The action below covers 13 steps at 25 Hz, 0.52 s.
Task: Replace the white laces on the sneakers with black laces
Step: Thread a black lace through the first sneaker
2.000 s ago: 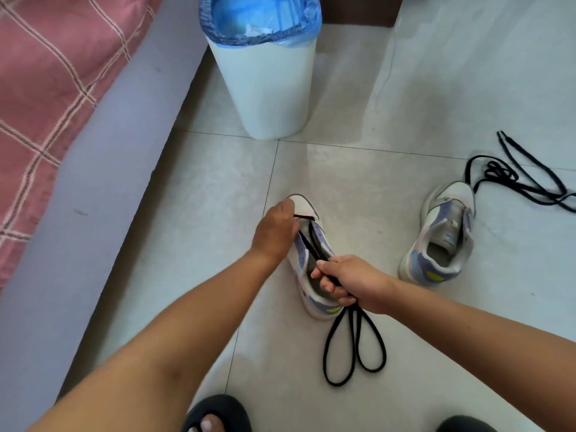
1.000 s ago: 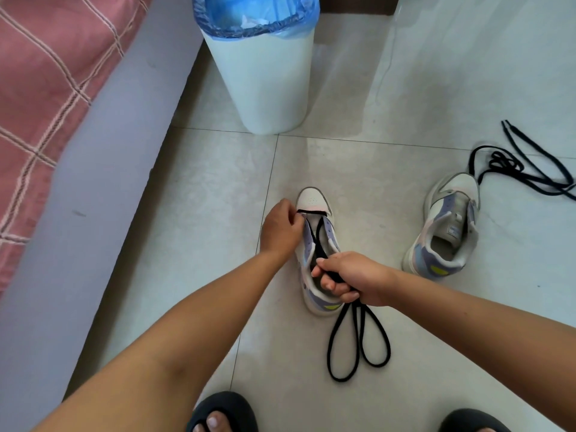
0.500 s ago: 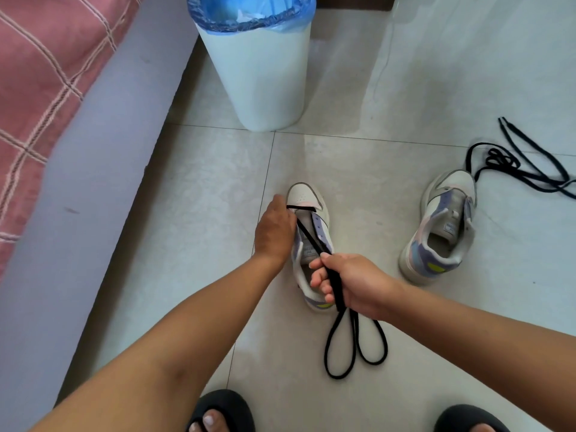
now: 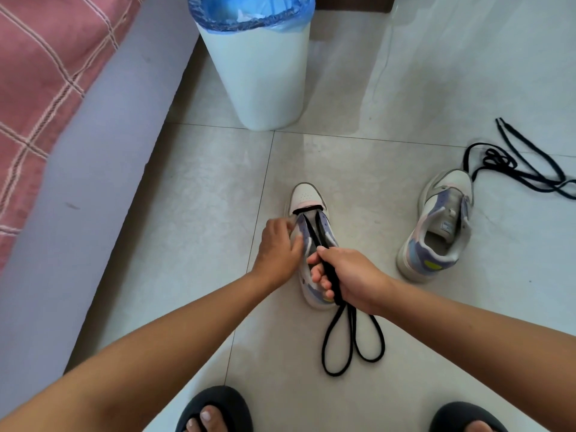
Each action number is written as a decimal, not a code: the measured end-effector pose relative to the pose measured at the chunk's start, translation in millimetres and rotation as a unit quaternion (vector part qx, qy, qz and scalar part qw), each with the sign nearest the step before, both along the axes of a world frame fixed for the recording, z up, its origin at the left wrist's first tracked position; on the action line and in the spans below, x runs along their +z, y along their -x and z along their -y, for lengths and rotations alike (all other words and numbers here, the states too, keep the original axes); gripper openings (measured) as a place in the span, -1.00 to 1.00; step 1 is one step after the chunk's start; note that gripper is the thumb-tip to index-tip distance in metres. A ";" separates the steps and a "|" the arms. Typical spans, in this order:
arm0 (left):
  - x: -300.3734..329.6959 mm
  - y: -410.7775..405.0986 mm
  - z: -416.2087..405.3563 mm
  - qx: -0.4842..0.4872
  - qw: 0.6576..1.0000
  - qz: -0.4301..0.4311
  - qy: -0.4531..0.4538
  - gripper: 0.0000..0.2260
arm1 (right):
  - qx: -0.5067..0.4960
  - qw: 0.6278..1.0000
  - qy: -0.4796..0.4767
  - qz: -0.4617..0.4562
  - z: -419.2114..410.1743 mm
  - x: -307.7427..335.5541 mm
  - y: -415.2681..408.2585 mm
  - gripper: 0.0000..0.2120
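Right hand, just below the middle of the view, is curled in a fist around both strands of a black lace, thumb on top. From the fist the lace runs toward twelve o'clock, up the tongue of a white and lilac sneaker, and crosses the lowest pair of eyelets as one flat bar near the toe. Toward six o'clock the same lace hangs out of the fist and lies on the floor in two long loops.

Left hand sits at nine o'clock from the right hand, touching it or nearly so. It rests against the sneaker's left side; its fingers are motion-blurred, so how firmly they grip cannot be told. The sneaker stands upright on the floor, toe pointing to twelve o'clock, heel under the right hand.

At three o'clock, well apart, a second sneaker lies on the tiles with no lace in it. Just beyond its toe, at two o'clock, a second black lace lies in a loose tangle.

At twelve o'clock stands a white bin with a blue liner. A pale bed frame with a pink checked cover fills the nine to eleven o'clock side. Two dark slippers show at six o'clock.
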<state>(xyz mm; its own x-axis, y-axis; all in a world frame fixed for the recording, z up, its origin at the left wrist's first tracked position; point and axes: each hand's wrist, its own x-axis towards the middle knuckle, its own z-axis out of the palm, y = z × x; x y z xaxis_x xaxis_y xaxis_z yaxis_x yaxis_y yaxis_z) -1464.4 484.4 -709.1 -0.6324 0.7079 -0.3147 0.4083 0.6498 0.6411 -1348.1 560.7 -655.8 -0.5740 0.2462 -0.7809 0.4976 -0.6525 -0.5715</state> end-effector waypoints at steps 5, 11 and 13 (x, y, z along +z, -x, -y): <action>3.2 -33.4 5.4 -0.014 0.996 0.088 -0.005 -0.43 | -0.059 0.997 0.045 0.005 -7.5 10.1 6.0 -0.74; -2.7 -43.5 5.3 -0.026 0.993 0.118 0.008 -0.23 | -0.061 0.996 0.051 0.034 -17.1 8.7 2.2 -0.75; -5.3 -47.0 4.0 -0.039 0.993 0.110 0.026 -0.18 | -0.031 0.998 0.045 0.041 -17.8 7.6 -4.7 -0.73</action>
